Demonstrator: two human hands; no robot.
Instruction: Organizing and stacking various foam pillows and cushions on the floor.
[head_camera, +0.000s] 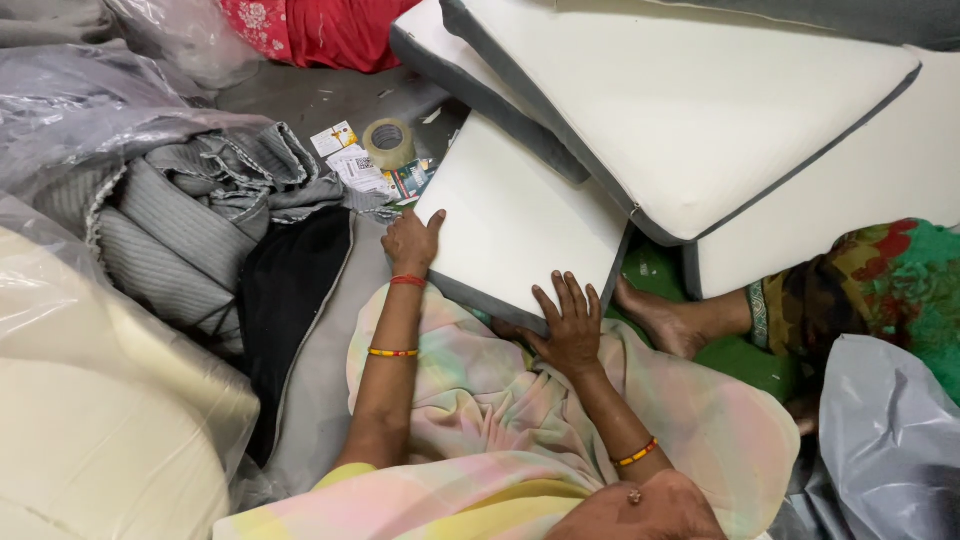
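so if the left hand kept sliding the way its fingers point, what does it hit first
The left hand rests at the near white cushion's left edge, fingers pointing up and away. Straight on, it would probably first meet the printed cards, then the tape roll; depth is hard to judge.

left hand (410, 240) flat on cushion (520, 225) | right hand (570, 325) on its edge

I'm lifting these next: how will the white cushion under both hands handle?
The white cushion looks like thick foam, so probably light for its bulk. It lies flat under the left hand and right hand, so likely bendy yet shape-holding. Its fabric cover seems grippy.
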